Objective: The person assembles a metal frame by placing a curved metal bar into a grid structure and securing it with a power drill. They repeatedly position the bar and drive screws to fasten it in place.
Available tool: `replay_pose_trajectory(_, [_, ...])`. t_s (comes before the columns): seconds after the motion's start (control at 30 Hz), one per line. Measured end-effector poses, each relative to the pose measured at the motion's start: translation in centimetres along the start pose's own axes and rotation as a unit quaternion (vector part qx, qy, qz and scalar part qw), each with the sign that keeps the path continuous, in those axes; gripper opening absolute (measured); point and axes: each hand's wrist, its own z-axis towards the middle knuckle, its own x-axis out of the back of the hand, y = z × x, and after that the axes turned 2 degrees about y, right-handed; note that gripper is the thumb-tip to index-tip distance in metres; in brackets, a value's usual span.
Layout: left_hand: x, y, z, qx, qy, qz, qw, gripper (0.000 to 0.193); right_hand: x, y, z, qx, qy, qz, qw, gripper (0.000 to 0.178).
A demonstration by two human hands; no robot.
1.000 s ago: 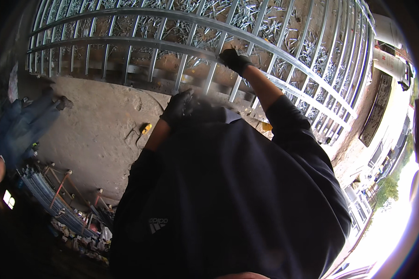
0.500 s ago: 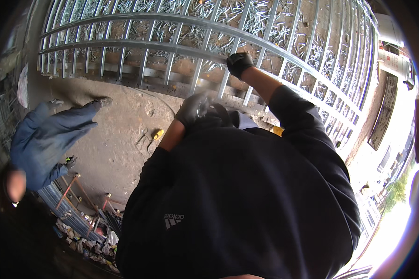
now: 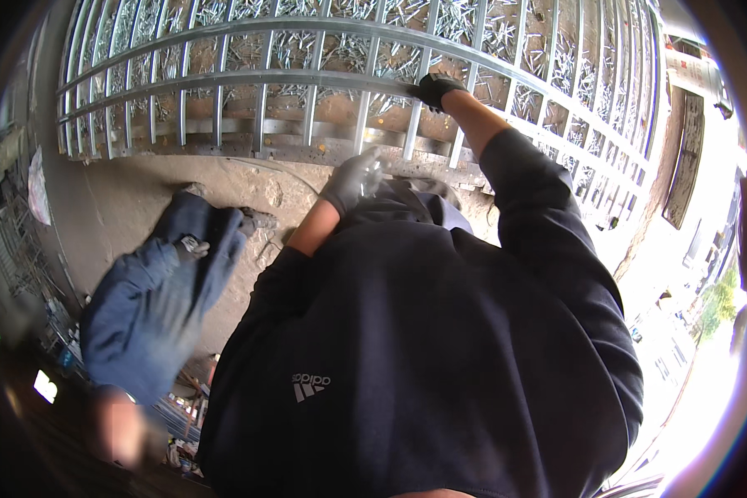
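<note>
A grey metal railing panel [image 3: 307,77], with two long rails and many upright bars, lies across the top of the view. My right hand [image 3: 438,91], in a dark glove, is closed round the nearer long rail. Lower and to the left, my left hand [image 3: 355,178] is gloved too and held in front of my body, just short of the panel's near edge. Its fingers are curled about something small, grey and shiny that I cannot make out. Beneath the bars lie scattered thin metal pieces [image 3: 402,62] on a brownish surface.
A co-worker in blue work clothes [image 3: 153,290] stands at my left, a gloved hand [image 3: 192,247] held at the front of the body. A cable [image 3: 286,170] runs over the bare floor [image 3: 120,195]. A long dark board [image 3: 685,162] lies to the right of the panel.
The co-worker has come closer from the left, over the spot where a small yellow item lay. My left hand has shifted slightly right and is less blurred. My right hand stays on the rail.
</note>
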Motion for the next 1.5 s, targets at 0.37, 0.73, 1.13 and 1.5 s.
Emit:
replay_pose_trajectory(0.37, [-4.3, 1.2, 0.7, 0.031, 0.008, -0.123, 0.992, 0.046, -15.0, -3.2, -14.4, 0.335, 0.196, 0.444, 0.807, 0.033])
replay_pose_trajectory(0.73, [-4.0, -0.8, 0.8, -0.154, 0.092, 0.351, 0.919, 0.039, -12.8, -1.8, -16.2, 0.341, 0.126, 0.452, 0.814, 0.027])
replay_pose_trajectory(1.13, [-5.8, 1.2, -3.6, -0.064, 0.036, 0.230, 0.971, 0.031, -15.1, -4.6, -13.3, 0.248, -0.094, 0.879, 0.396, 0.018])
replay_pose_trajectory(1.5, [3.0, 6.9, -4.1, -0.017, 0.007, 0.228, 0.974, 0.034, -9.0, -4.3, -2.6, 0.098, 0.080, 0.731, 0.670, 0.016])
